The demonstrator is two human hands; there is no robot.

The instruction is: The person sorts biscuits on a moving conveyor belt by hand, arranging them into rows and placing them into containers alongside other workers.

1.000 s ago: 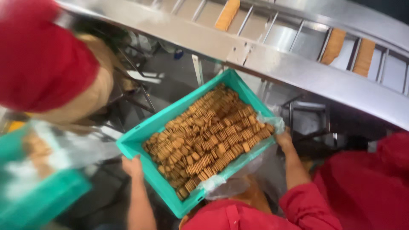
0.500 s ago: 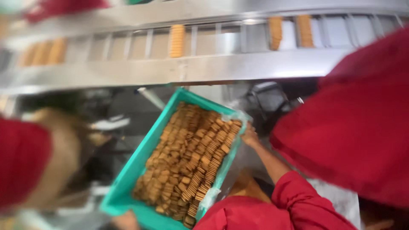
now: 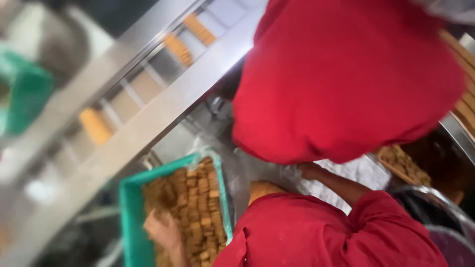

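Since half a second ago, my head is turning a lot, so the green crate [image 3: 129,217] is now sitting low in the picture, down by my left side, and the shiny metal belt [image 3: 148,123] is running slanted from the bottom left up to the top. Everything is looking blurry.

From my head camera, I am looking down at the green crate. It is full of little brown biscuits [image 3: 200,207] lying in rows. My left hand [image 3: 166,232] is resting on top of the biscuits, near the bottom end of the crate. The hand is lying quite flat with the fingers loose, though the blur is making it hard to see if it is pinching anything. My right hand [image 3: 308,170] is reaching out past my red sleeve [image 3: 391,217] and is touching crinkly clear plastic [image 3: 277,173] just beside the crate's right edge. I cannot tell if that hand is gripping the plastic or only lying on it.

Another person in a big red top [image 3: 346,74] is leaning in close above my right arm and is hiding much of the view. Orange stacks of biscuits [image 3: 94,126] are sitting in the slots of the metal belt, higher up. A second green crate [image 3: 27,94] is showing at the far left, very blurry.
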